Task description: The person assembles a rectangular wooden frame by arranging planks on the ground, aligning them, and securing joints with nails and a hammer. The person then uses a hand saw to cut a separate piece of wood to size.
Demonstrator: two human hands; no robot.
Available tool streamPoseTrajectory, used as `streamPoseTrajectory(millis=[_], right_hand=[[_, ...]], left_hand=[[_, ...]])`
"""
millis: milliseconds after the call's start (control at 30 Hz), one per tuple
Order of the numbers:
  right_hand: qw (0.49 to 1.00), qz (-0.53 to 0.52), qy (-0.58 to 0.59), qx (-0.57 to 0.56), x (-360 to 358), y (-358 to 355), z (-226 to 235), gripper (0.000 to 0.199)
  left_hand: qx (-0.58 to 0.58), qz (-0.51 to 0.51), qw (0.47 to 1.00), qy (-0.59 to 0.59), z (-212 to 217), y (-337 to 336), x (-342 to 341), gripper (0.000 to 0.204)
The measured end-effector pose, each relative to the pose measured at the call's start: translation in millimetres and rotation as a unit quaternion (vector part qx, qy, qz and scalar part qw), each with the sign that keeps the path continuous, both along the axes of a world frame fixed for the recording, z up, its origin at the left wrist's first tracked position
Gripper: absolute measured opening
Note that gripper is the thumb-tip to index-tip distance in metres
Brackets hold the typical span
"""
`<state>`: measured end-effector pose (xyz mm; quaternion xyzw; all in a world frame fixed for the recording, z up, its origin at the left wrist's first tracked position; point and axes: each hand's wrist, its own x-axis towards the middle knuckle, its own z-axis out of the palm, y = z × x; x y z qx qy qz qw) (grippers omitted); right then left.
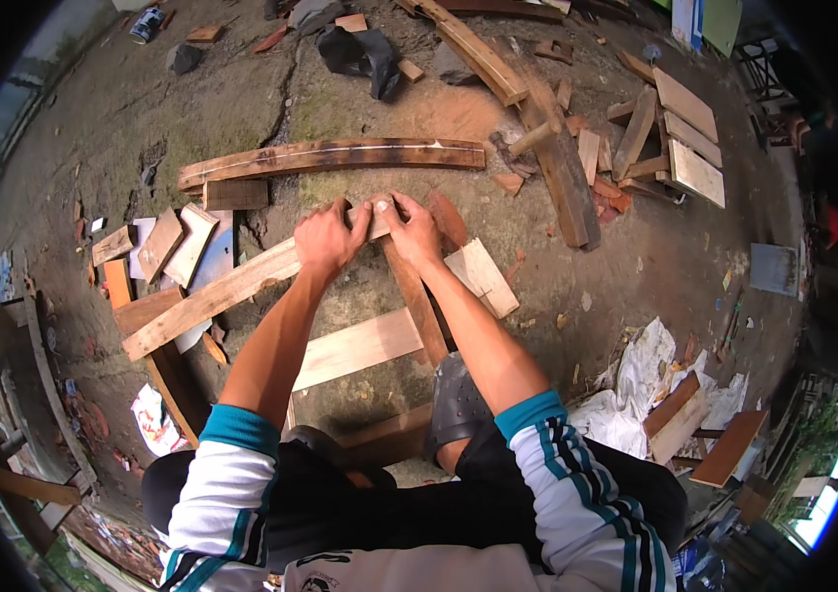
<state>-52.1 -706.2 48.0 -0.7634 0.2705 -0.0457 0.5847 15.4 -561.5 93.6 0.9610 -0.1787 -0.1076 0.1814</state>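
The left hand and right hand both press fingers closed on the upper end of a pale plank lying slantwise on the dirt ground, crossing a darker slat; a curved board lies just beyond.

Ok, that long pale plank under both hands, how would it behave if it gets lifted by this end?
The pale plank looks like stiff sawn wood, so probably no flopping. Both the left hand and right hand press one end, so the far end would likely sag down and drag. Flat faces: unlikely to roll.
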Motion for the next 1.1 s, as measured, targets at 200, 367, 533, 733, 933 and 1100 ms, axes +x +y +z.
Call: streamPoseTrajectory(millis=[200, 367, 533, 733, 933, 1100], right_hand=[[0.997, -0.005, -0.072, 0.016, -5, -4, -2, 0.051], [1.000, -0.017, -0.005, 0.022, 13, -36, -44, 0.046], [0.989, 0.037, 0.094, -0.111, 92, -94, -52, 0.039], [0.924, 0.108, 0.143, -0.339, 218, -169, -67, 0.031], [0.652, 0.261, 0.094, -0.706, 285, -190, -73, 0.033], [0.627, 0.244, 0.168, -0.720, 322, -212, -106, 0.039]], left_hand=[[-0.008, -0.003, 1.000, 0.002, -4, -4, 1, 0.056], [0.016, -0.036, 0.998, -0.053, -10, -6, 3, 0.054], [0.041, -0.079, 0.995, -0.046, -1, 0, 10, 0.049], [-0.039, -0.075, 0.995, -0.053, -13, -4, 14, 0.044], [-0.049, -0.073, 0.996, -0.028, -18, 5, 17, 0.036], [-0.051, -0.077, 0.996, -0.005, -17, 4, 23, 0.036]])
